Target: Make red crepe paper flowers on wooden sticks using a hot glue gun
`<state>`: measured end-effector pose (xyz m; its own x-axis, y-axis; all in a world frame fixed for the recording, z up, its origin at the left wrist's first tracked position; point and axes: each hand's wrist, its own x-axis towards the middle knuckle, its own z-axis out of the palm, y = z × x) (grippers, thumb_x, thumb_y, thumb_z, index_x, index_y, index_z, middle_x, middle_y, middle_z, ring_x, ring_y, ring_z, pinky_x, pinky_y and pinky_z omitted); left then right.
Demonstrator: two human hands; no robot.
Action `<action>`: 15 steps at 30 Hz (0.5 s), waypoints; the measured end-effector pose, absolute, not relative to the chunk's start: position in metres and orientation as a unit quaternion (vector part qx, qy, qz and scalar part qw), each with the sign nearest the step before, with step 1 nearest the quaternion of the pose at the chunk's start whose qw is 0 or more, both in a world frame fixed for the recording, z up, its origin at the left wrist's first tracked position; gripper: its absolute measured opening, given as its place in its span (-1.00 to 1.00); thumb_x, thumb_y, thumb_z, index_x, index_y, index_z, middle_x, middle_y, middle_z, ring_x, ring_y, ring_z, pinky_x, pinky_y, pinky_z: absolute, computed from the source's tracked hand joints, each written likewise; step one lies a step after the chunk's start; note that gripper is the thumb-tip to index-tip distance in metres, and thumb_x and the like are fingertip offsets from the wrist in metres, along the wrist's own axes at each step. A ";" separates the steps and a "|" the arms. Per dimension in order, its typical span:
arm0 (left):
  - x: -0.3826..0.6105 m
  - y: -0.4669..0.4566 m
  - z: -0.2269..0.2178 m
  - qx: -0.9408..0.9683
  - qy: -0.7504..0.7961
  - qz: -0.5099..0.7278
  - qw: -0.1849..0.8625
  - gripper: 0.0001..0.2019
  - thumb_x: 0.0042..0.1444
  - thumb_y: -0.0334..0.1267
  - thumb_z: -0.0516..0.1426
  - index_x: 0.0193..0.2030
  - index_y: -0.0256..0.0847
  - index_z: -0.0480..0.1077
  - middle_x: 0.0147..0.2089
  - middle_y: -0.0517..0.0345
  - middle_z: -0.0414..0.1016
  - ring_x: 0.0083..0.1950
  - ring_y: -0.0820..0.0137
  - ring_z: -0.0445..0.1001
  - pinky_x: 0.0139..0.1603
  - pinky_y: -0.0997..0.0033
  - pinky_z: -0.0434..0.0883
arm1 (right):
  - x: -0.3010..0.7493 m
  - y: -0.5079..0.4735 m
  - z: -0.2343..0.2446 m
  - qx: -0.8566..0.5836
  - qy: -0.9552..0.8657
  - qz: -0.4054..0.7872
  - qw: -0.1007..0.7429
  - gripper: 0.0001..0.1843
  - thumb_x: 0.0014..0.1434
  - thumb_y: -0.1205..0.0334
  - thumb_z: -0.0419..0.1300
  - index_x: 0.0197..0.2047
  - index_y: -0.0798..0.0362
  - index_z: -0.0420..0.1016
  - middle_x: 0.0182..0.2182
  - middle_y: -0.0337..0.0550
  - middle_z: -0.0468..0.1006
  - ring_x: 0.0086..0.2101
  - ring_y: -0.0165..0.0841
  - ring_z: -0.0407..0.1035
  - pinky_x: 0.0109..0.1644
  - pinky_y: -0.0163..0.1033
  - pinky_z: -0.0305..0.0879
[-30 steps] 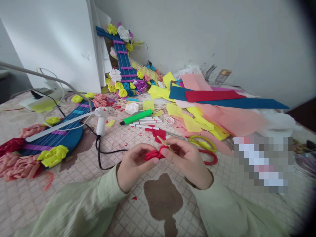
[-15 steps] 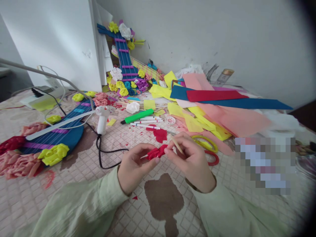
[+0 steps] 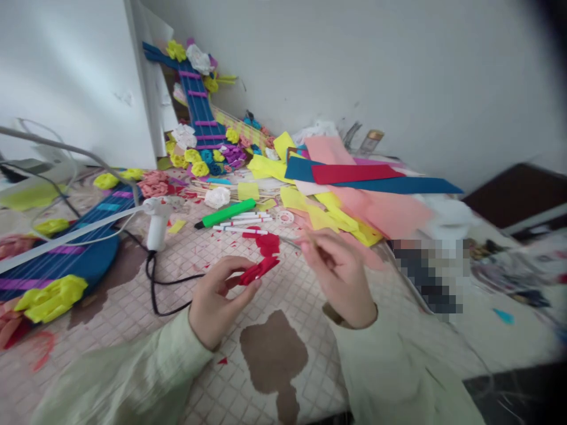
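My left hand (image 3: 217, 295) pinches a rolled piece of red crepe paper (image 3: 258, 270) between thumb and fingers, just above the patterned tabletop. My right hand (image 3: 339, 268) has come off the roll and hovers to its right, fingers closed round a thin wooden stick (image 3: 312, 241). The picture is smeared by motion. Another red paper piece (image 3: 267, 242) lies on the table just behind the roll.
A white glue gun (image 3: 155, 221) with a black cord stands at left, next to a blue paper guitar (image 3: 66, 260) trimmed with paper flowers. A green marker (image 3: 230, 212), pens, and sheets of yellow, pink, red and blue paper (image 3: 354, 189) lie behind. A blurred patch sits at right.
My right hand drew the stick out of the red roll and moved away to the right. My left hand keeps the roll. The view swung to the right.
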<state>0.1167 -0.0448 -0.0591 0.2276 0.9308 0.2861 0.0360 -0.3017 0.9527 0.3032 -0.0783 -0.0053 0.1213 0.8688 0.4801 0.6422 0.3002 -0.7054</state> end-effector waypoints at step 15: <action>0.114 -0.034 -0.064 0.693 0.386 0.462 0.396 -0.78 -0.10 -0.22 0.24 -0.26 -0.18 0.43 -0.28 0.08 0.48 -0.23 0.26 0.48 -0.12 0.22 0.45 | 0.505 -0.134 -0.010 -0.860 -0.457 0.042 0.224 -0.71 0.14 0.24 0.01 -0.47 0.08 0.51 -0.40 0.02 0.59 -0.40 -0.24 0.42 -0.35 -0.22 0.20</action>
<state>0.1144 -0.0339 -0.0642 0.2759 0.9010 0.3348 0.1686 -0.3883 0.9060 0.5046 -0.1345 -0.0098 0.5789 0.8045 0.1331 0.7673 -0.4822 -0.4228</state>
